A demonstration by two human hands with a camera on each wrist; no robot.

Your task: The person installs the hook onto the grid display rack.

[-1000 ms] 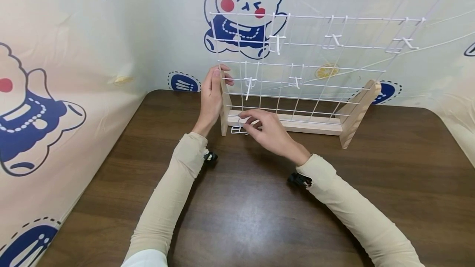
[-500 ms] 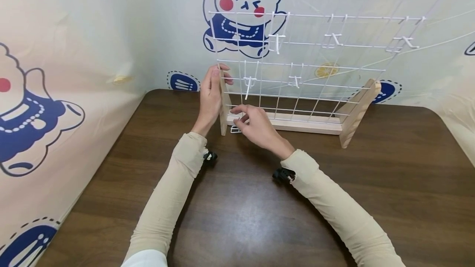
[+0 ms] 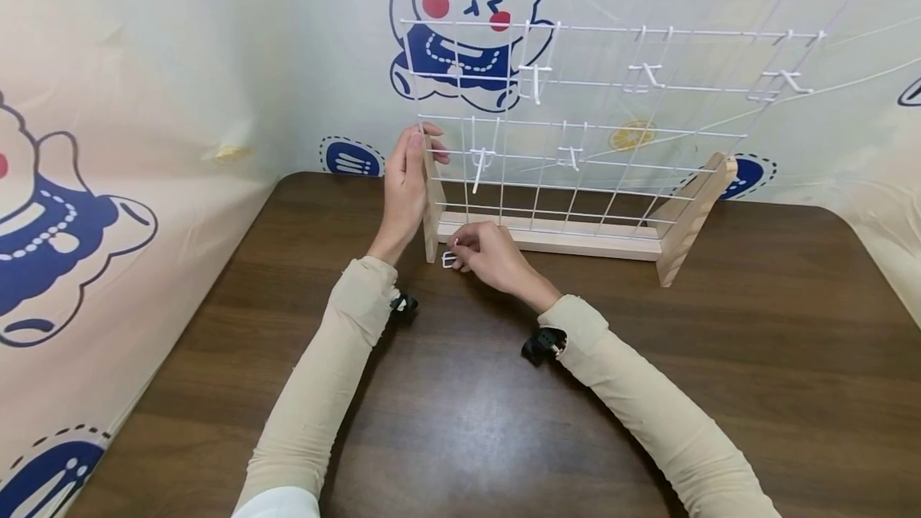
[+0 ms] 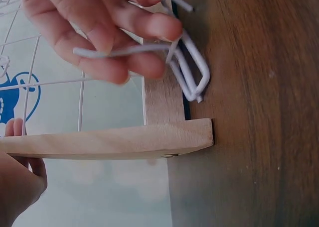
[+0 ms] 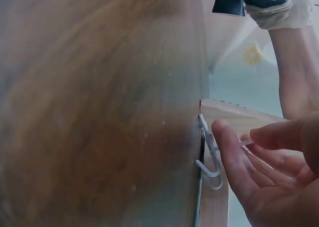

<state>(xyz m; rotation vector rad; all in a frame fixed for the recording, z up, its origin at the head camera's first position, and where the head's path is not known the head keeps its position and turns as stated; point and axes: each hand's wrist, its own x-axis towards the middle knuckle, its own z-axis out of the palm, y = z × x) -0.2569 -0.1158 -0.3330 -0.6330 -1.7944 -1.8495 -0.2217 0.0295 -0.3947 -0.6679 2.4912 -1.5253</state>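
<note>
My left hand (image 3: 407,182) grips the upright wooden side panel (image 3: 432,206) of a white wire grid rack (image 3: 576,134), fingertips showing through behind the grid. Low at the rack's left foot, my right hand (image 3: 489,254) pinches a white wire hook (image 3: 449,260). In the left wrist view the hook (image 4: 194,70) has a rectangular bent frame hanging below the fingers and a prong lying between them. Its lower end is close over the tabletop, beside the wooden base bar (image 4: 164,100). In the right wrist view the thumb and fingers cover part of the hook (image 5: 212,157).
Several white hooks hang on the grid, one of them a long-pronged hook (image 3: 480,166) just above my right hand. The rack's right wooden side panel (image 3: 696,218) stands farther along. Brown wooden table (image 3: 460,422) lies in front; a printed cloth (image 3: 237,62) hangs behind.
My right hand has moved left and slightly down, its fingers closing on the wire hook that lay by the rack's base. My left hand stays on the side panel.
</note>
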